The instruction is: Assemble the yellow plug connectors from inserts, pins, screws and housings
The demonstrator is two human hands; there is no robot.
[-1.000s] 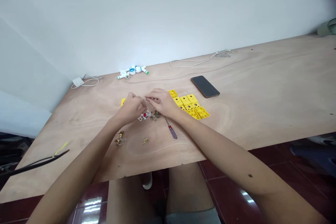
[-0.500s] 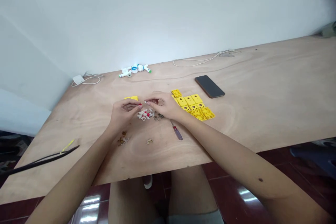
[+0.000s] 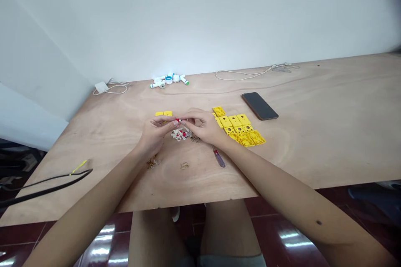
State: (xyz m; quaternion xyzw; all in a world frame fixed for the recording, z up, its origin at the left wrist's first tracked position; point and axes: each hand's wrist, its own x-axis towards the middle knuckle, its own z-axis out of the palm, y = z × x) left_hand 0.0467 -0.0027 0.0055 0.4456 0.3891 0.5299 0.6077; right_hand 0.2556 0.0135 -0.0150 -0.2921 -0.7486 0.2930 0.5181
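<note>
My left hand [image 3: 158, 131] pinches a small red part [image 3: 178, 120] between thumb and fingertips. Opposite it, my right hand [image 3: 202, 125] pinches a small white part [image 3: 180, 121], and the two pieces meet or nearly meet at my fingertips. Just below lies a pile of white and red plastic pieces [image 3: 181, 134], with small dark metal bits [image 3: 195, 139] beside it. Yellow plastic housings [image 3: 234, 122] sit in rows to the right of my right hand, and two more yellow pieces [image 3: 163, 114] lie behind my left hand.
A screwdriver [image 3: 218, 157] lies under my right forearm. Brass-coloured bits [image 3: 153, 162] and a smaller heap [image 3: 184, 165] are nearer the table edge. A phone [image 3: 260, 106], white jointed fittings [image 3: 169, 79], a charger [image 3: 101, 87], a white cable [image 3: 241, 76] and black cables [image 3: 62, 183] surround the work.
My hands have come together, bringing the red part and the white part from apart to touching or nearly so. The whole view has shifted slightly.
</note>
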